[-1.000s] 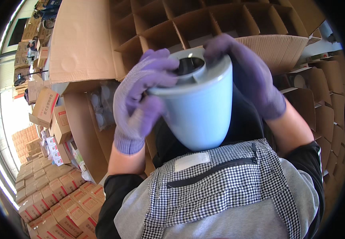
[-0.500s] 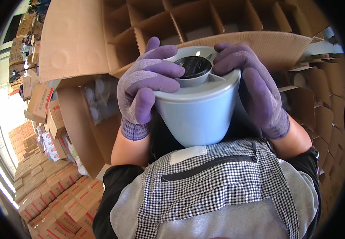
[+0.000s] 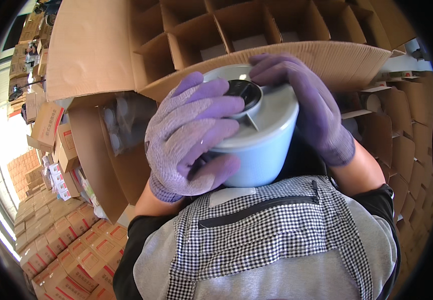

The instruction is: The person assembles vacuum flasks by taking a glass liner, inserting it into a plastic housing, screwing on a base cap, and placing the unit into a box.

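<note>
A light blue tub (image 3: pixel 259 167) with a pale grey lid (image 3: pixel 271 122) is held against my apron, its top tipped slightly. A round black knob (image 3: pixel 245 95) sits in a raised ring in the middle of the lid. My left hand (image 3: pixel 191 137), in a purple-grey knit glove, lies over the lid's left side, fingers reaching the knob and thumb against the tub's wall. My right hand (image 3: pixel 309 102), gloved alike and slightly blurred, curls over the lid's far right edge. The tub's underside is hidden by my apron.
Just beyond the tub stands an open carton (image 3: pixel 266 60) with cardboard dividers making several compartments. Its wide flap (image 3: pixel 89 50) spreads left. A lower open box (image 3: pixel 94 150) holds clear-wrapped items. Stacked cartons (image 3: pixel 71 230) fill the left, and more open boxes (image 3: pixel 404 150) line the right.
The tub has turned and tipped a little. My left hand has slid nearer me along the lid, thumb now on the tub's side. My right hand has shifted to the lid's far edge.
</note>
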Available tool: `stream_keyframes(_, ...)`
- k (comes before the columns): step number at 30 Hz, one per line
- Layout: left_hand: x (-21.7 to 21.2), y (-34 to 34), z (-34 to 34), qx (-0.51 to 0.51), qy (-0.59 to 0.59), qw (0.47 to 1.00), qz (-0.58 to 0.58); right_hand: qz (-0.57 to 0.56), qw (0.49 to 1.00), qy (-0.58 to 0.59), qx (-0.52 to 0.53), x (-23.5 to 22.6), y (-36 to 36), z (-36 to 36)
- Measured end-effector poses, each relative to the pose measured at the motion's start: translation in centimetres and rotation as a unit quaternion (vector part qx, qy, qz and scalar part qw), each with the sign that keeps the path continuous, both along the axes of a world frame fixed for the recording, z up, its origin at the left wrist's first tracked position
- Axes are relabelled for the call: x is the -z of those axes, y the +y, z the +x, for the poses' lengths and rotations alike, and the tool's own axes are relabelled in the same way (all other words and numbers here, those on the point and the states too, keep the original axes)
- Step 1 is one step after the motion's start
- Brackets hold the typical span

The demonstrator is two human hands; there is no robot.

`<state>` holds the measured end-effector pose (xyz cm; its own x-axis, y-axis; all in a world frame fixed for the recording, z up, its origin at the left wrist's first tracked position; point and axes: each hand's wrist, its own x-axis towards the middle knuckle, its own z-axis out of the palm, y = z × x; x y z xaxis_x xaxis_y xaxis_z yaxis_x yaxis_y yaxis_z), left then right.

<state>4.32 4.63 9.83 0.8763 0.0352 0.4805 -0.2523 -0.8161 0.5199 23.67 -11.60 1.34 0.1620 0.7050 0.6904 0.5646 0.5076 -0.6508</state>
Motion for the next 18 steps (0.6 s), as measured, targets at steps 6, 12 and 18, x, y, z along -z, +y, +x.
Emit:
stream_keyframes(6, 2.0, 1.5, 0.4, 0.069, -0.032, 0.988, -0.137, -0.001, 0.995, -0.087, 0.052, -1.1, -1.6, -0.5)
stream_keyframes(12, 4.3, 0.0, 1.2, 0.156, -0.027, 0.905, -0.395, -0.133, 0.961, 0.237, 0.048, -5.1, -6.5, -1.2)
stream_keyframes(18, 8.7, -4.2, -1.5, -0.02, 0.324, 0.925, -0.199, -0.263, 0.947, 0.157, 0.098, -6.5, -19.1, -0.8)
